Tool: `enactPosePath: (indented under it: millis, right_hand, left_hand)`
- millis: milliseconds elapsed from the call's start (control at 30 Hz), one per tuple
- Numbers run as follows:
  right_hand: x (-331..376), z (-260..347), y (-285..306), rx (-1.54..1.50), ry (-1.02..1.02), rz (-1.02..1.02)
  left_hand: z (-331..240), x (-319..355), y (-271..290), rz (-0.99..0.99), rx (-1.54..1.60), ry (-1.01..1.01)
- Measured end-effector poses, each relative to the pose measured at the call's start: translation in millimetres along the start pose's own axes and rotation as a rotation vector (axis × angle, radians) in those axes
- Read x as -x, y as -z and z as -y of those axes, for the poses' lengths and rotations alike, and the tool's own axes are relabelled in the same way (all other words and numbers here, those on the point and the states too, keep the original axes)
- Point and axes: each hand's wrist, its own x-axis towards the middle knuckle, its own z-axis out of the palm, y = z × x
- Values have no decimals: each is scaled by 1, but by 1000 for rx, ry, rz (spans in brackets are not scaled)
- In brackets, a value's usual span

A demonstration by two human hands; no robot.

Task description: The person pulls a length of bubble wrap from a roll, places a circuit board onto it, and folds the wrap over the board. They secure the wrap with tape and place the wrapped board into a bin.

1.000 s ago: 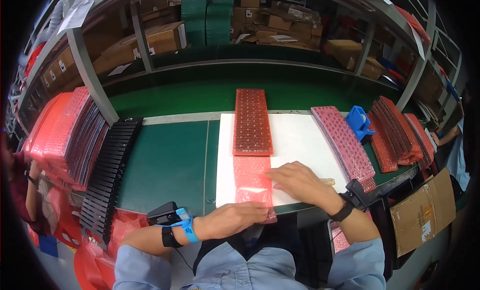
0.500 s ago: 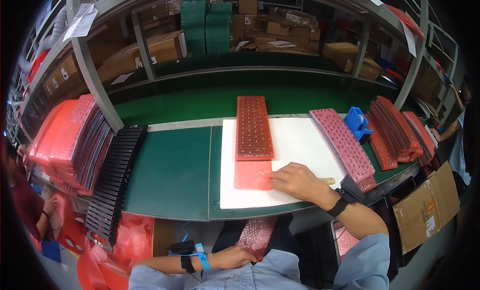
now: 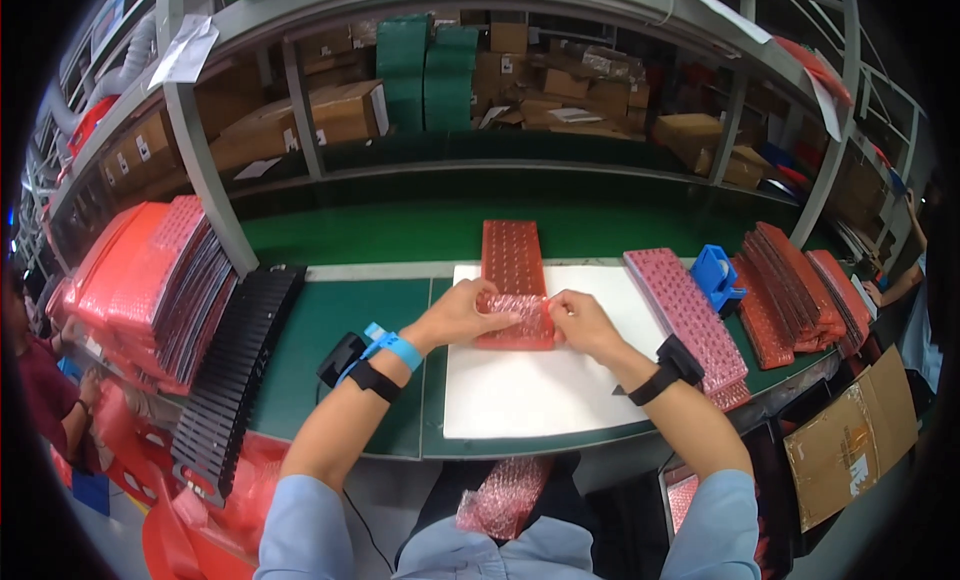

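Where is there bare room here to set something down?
Bare: the green tabletop between the black rack and white board, partly under the left forearm; and the board's front, between the forearms. Crowded: the board's back, with left hand, right hand and red pack; the right end, with pink pack, blue dispenser and red stacks.

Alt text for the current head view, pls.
A person's left hand and right hand are at the near part of a red bubble-wrapped slab, partly on a white sheet on a green bench. Left: black slotted rack, red-wrapped stack. Right: pink bubble-wrapped slab, blue dispenser.
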Motion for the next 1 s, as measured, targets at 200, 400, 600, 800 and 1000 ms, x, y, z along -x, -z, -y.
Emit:
enactPosePath:
  millis: [200,400,600,800,1000]
  right_hand:
    - [-8,-11,10,159,-84,-94]
    - [1,-18,158,626,73,-680]
    - [51,-98,315,764,-592,-930]
    - [31,-79,288,-59,-771,-648]
    - [25,-92,292,-287,-582,-615]
  left_hand:
    - [21,-26,-24,91,19,88]
    - [35,-22,-22,-23,217,150]
    - [25,-33,-29,-21,173,114]
    - [37,-23,-24,-44,168,155]
    - [34,-25,-29,-36,161,119]
